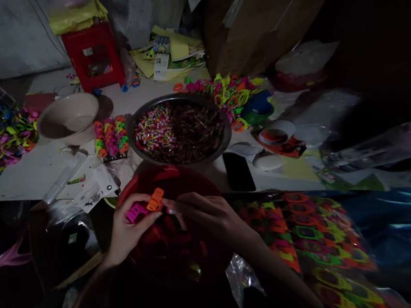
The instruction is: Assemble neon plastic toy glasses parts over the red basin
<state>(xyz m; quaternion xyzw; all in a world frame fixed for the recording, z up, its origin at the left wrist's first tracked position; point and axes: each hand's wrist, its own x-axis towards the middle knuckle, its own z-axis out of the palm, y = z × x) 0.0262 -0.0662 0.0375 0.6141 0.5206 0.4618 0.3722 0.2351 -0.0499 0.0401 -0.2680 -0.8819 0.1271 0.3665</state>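
Observation:
My left hand is closed around two plastic toy watches over the red basin. The orange toy watch sits between thumb and forefinger, and the magenta toy watch lies against the palm. My right hand reaches in from the right, its fingers bent together with the tips at the orange watch. A small pale and red bit shows by those fingertips, too small to name. Inside the basin, dark coloured plastic pieces lie in shadow. Just beyond it stands a metal bowl of small wrapped candies.
A beige bowl, rows of toy watches and a loose watch pile share the white table. A black phone lies near its front edge. Bagged watches are at right, a red stool behind.

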